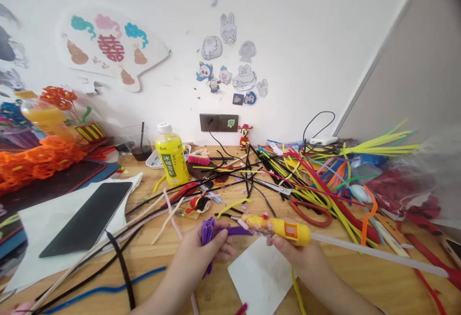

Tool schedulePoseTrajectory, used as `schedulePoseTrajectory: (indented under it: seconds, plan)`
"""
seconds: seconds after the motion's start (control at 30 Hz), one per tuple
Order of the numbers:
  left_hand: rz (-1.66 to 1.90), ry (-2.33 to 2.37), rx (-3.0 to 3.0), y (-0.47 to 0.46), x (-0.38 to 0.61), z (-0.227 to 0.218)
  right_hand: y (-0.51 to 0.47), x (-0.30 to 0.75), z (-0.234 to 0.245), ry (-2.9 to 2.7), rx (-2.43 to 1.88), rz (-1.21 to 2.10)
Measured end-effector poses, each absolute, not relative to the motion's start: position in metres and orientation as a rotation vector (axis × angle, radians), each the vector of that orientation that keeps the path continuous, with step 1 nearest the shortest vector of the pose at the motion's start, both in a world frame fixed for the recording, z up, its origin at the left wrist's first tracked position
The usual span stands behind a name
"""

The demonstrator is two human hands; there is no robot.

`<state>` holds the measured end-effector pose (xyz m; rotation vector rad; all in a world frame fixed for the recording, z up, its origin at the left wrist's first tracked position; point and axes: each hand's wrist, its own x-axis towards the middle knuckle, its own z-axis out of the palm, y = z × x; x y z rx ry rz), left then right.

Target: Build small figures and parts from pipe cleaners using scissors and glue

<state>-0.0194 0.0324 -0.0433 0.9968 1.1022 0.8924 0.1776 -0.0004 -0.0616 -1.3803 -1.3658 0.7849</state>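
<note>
My left hand (pixel 201 250) is closed around a bundle of folded purple pipe cleaners (pixel 208 231), with one purple length sticking out to the right. In my right hand (pixel 300 255) is a yellow hot glue gun (pixel 275 226), its nozzle pointing left just above the purple pieces. A long translucent glue stick (pixel 378 250) runs out of the gun's back toward the right edge. Whether the nozzle touches the purple pieces, I cannot tell. Below the hands lies a white square of paper (pixel 261 276).
Scissors (pixel 311 213) with orange-red handles lie among many coloured pipe cleaners (pixel 317 185) on the right. A yellow drink bottle (pixel 172 156) stands at the back left. Further left are a dark tablet-like slab (pixel 88 219) on white paper and orange pipe-cleaner flowers (pixel 39 161).
</note>
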Motion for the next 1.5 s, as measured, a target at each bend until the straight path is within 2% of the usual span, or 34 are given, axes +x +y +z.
schedulePoseTrajectory:
  seconds: [0.63, 0.83, 1.13, 1.5]
  plan:
    - [0.902, 1.151, 0.822, 0.029, -0.015, -0.031, 0.004, 0.185, -0.077, -1.383, -1.433, 0.943]
    - [0.92, 1.114, 0.833, 0.03, -0.015, -0.032, 0.006, 0.19, -0.085, -1.363, -1.526, 0.88]
    - [0.944, 1.139, 0.844, 0.03, -0.016, -0.034, 0.001, 0.18, -0.065, -1.353, -1.606, 0.77]
    - [0.953, 1.141, 0.848, 0.032, -0.018, -0.035, 0.008, 0.193, -0.065, -1.335, -1.681, 0.683]
